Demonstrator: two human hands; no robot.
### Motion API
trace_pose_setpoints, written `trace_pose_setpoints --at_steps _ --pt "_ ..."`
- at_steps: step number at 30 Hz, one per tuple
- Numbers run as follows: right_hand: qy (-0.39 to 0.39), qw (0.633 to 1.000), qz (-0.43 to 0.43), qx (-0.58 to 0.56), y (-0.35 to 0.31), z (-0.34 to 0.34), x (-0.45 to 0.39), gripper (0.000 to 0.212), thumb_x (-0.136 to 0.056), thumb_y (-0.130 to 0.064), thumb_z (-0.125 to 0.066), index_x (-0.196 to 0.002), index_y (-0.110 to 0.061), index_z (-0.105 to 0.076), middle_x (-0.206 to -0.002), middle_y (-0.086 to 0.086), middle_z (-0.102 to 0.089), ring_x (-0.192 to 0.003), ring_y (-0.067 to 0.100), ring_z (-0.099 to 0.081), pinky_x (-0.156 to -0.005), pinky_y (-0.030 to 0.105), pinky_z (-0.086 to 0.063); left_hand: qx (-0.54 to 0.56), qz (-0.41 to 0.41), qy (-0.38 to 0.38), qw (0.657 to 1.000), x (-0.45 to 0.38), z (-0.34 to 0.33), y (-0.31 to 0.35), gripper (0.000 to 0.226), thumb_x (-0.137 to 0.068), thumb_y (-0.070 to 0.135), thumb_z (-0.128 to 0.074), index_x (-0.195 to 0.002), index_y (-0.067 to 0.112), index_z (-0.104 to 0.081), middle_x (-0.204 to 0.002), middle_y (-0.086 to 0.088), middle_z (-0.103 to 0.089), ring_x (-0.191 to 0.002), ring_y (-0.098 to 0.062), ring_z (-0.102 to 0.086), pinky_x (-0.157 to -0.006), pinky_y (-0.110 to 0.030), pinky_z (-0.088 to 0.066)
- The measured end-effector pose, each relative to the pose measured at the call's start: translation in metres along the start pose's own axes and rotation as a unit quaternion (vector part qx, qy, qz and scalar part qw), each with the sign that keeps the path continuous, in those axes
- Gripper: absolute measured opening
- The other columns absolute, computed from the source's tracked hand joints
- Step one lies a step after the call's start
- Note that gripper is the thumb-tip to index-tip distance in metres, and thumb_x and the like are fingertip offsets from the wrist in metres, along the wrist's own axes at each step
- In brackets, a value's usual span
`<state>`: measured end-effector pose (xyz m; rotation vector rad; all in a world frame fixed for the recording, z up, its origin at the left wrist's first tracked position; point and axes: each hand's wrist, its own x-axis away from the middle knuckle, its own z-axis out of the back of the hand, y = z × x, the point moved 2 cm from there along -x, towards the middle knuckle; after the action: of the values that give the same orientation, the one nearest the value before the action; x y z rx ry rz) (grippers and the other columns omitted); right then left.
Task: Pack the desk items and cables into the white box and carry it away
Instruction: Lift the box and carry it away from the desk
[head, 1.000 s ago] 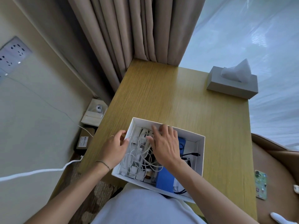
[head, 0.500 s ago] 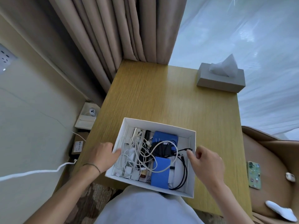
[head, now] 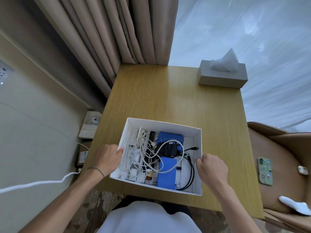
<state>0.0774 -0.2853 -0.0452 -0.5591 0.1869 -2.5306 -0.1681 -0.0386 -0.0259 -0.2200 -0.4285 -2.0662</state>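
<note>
The white box (head: 164, 123) stands open on the wooden desk (head: 176, 101), near its front edge. Inside lie tangled white cables (head: 134, 155), black cables (head: 191, 172), a black adapter (head: 169, 149) and two blue flat items (head: 166, 172). My left hand (head: 107, 157) grips the box's left wall, thumb over the rim. My right hand (head: 211, 169) grips the right wall, fingertips curled on its edge. The box rests on the desk.
A grey tissue box (head: 223, 76) sits at the desk's far right corner. Beige curtains (head: 109, 36) hang behind. A brown chair (head: 282, 165) on the right carries a green phone (head: 265, 170) and earbud case (head: 303, 170). Small boxes and a white cord (head: 38, 183) lie left of the desk.
My right hand left the cables inside the box and moved out to its right wall. My left hand stayed at the left wall. The view shifted slightly.
</note>
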Motion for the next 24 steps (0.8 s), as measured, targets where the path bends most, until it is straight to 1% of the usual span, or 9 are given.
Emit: trace_pose_setpoints --at_steps 3,5,7,11,13,17,20,24 --pt "0.026 0.999 -0.025 -0.006 -0.003 -0.001 0.011 0.045 -0.097 -0.028 -0.048 -0.055 -0.017 -0.033 -0.05 -0.005 -0.035 -0.044 0.013 -0.026 -0.044 0.026 -0.024 -0.007 -0.022 0.003 1.0 -0.007 0.008 -0.002 0.053 -0.103 0.037 -0.046 -0.055 0.019 -0.031 -0.05 0.005 -0.029 -0.041 -0.011 -0.025 -0.043 -0.026 -0.019" --pt "0.05 0.997 -0.054 -0.024 -0.006 -0.002 0.02 0.046 -0.096 -0.027 -0.05 -0.054 -0.018 -0.032 -0.049 -0.006 -0.034 -0.043 0.013 -0.025 -0.043 0.025 -0.023 -0.014 -0.051 0.009 0.999 -0.013 0.014 -0.002 0.053 -0.102 0.038 -0.046 -0.054 0.019 -0.033 -0.049 0.005 -0.029 -0.041 -0.01 -0.025 -0.042 -0.026 -0.019" --pt "0.056 0.996 -0.067 -0.032 -0.008 -0.001 0.026 0.047 -0.096 -0.027 -0.051 -0.054 -0.018 -0.032 -0.049 -0.006 -0.035 -0.042 0.012 -0.027 -0.043 0.025 -0.023 -0.014 -0.072 0.023 0.997 -0.017 0.017 -0.002 0.054 -0.102 0.038 -0.046 -0.054 0.019 -0.034 -0.049 0.005 -0.029 -0.04 -0.01 -0.025 -0.042 -0.025 -0.019" --pt "0.098 0.984 -0.141 -0.055 -0.021 -0.003 0.053 0.048 -0.097 -0.028 -0.05 -0.054 -0.018 -0.032 -0.05 -0.005 -0.037 -0.042 0.012 -0.03 -0.044 0.025 -0.021 -0.019 -0.141 0.031 0.989 -0.028 0.03 -0.003 0.054 -0.101 0.037 -0.047 -0.052 0.019 -0.033 -0.046 0.005 -0.031 -0.039 -0.01 -0.026 -0.042 -0.024 -0.019" --pt "0.117 0.976 -0.168 -0.072 -0.025 -0.003 0.067 0.048 -0.097 -0.027 -0.051 -0.054 -0.018 -0.032 -0.05 -0.003 -0.038 -0.043 0.013 -0.03 -0.044 0.026 -0.021 -0.021 -0.172 0.035 0.984 -0.035 0.035 -0.004 0.054 -0.101 0.036 -0.047 -0.053 0.016 -0.035 -0.047 0.002 -0.036 -0.04 -0.012 -0.03 -0.042 -0.025 -0.02" --pt "0.149 0.96 -0.218 -0.093 -0.035 -0.008 0.103 0.048 -0.097 -0.026 -0.049 -0.052 -0.016 -0.032 -0.05 0.0 -0.04 -0.043 0.015 -0.032 -0.044 0.03 -0.017 -0.023 -0.234 0.031 0.971 -0.048 0.04 -0.005 0.053 -0.1 0.036 -0.047 -0.056 0.006 -0.047 -0.049 -0.003 -0.046 -0.042 -0.016 -0.038 -0.044 -0.027 -0.025" --pt "0.165 0.944 -0.266 -0.101 -0.036 -0.014 0.13 0.046 -0.097 -0.027 -0.048 -0.055 -0.013 -0.037 -0.054 0.004 -0.049 -0.046 0.02 -0.037 -0.046 0.031 -0.021 -0.036 -0.285 0.027 0.957 -0.049 0.04 0.001 0.054 -0.099 0.037 -0.047 -0.053 0.009 -0.047 -0.046 -0.001 -0.048 -0.039 -0.015 -0.04 -0.043 -0.025 -0.026" --pt "0.181 0.922 -0.319 -0.123 -0.034 -0.021 0.171 0.045 -0.096 -0.028 -0.049 -0.055 -0.012 -0.04 -0.056 0.004 -0.049 -0.049 0.023 -0.042 -0.049 0.032 -0.027 -0.039 -0.341 -0.003 0.939 -0.045 0.039 0.017 0.053 -0.098 0.034 -0.046 -0.051 0.011 -0.043 -0.046 -0.002 -0.048 -0.041 -0.018 -0.043 -0.045 -0.027 -0.029"
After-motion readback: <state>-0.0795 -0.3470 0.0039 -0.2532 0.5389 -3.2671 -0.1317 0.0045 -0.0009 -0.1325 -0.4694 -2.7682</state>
